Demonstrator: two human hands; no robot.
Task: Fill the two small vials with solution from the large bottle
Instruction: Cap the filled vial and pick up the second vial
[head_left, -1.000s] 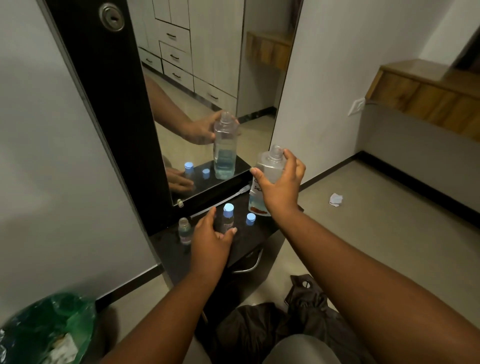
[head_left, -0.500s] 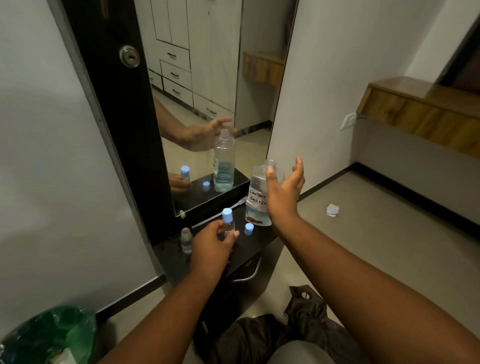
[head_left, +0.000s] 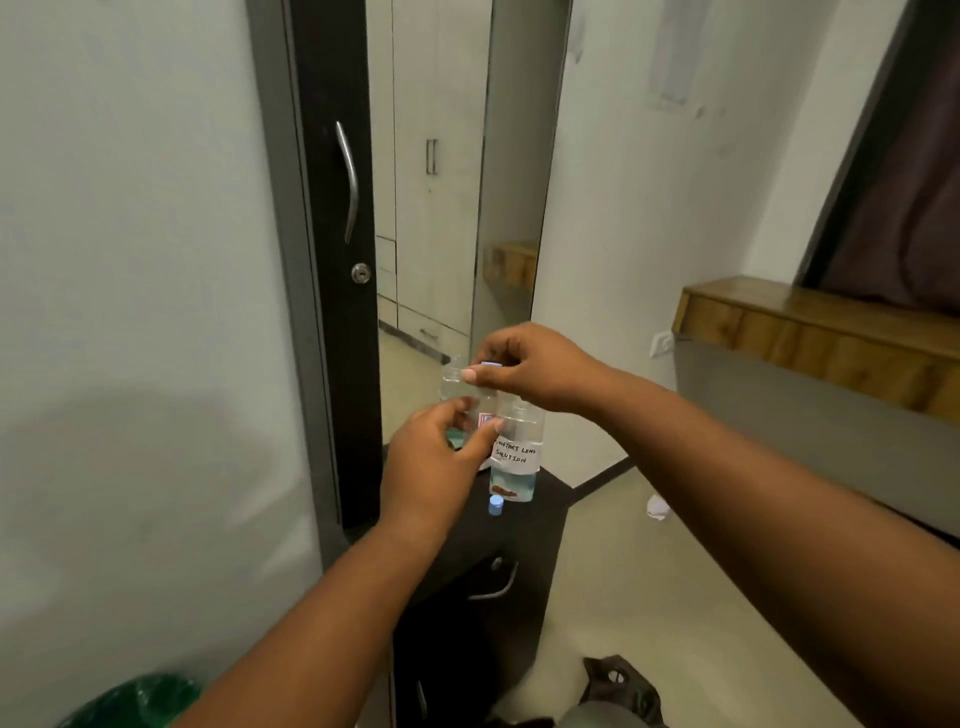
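1. Two bare hands raised before a tall mirror (head_left: 457, 218), working one small vial (head_left: 484, 413) held above the dark worktop (head_left: 545, 499).
2. Left hand (head_left: 436, 467): fingers clamped around the vial's clear body.
3. Right hand (head_left: 535, 366): fingers pinched together on the vial's blue cap (head_left: 490, 365).
4. One large bottle (head_left: 517, 452), hand-labelled "Contact Lens Solution", upright on the worktop just behind the vial, a little liquid at its base.
5. One loose blue cap (head_left: 496, 504) on the worktop just in front of the bottle.
6. Only one vial in view; bottle's reflection faint in the mirror.
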